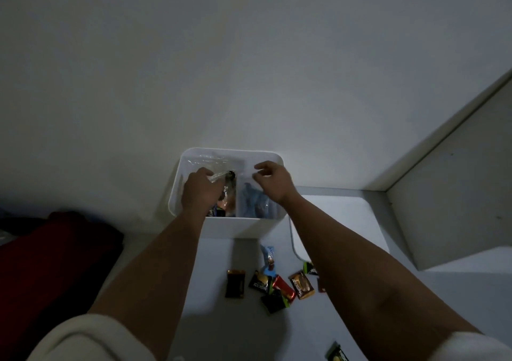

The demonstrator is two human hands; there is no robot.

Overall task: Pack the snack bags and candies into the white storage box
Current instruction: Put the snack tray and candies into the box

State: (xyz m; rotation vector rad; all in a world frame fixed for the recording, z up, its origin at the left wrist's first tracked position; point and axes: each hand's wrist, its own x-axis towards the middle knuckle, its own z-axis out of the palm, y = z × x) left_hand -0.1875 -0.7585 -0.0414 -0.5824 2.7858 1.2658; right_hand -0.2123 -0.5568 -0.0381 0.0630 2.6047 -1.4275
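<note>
Over the white storage box (232, 229), which stands at the back of the table (210, 333) against the wall, both my hands are busy. My left hand (201, 191) is down inside the left half, its fingers curled round a clear snack bag (219, 176) that crinkles and catches the light. My right hand (273, 180) hovers over the right half with its fingers loosely bent and holding nothing, just above a bluish bag (253, 201) already lying in there.

These bags look thin, soft and nearly weightless, so I judge they will slump and slide unless I pinch them by a top seam or corner; squeezing the middle could crush what is inside. The film is probably slippery.

Nearer to me, on the table, the candies (273, 284) lie scattered and not yet packed: small foil-wrapped pieces in dark, red, orange and green wrappers, plus a pale blue one (268, 259) just in front of the box. They seem light and firm enough to pick up several at a time, though the shiny wrappers may slip between my fingers.
</note>
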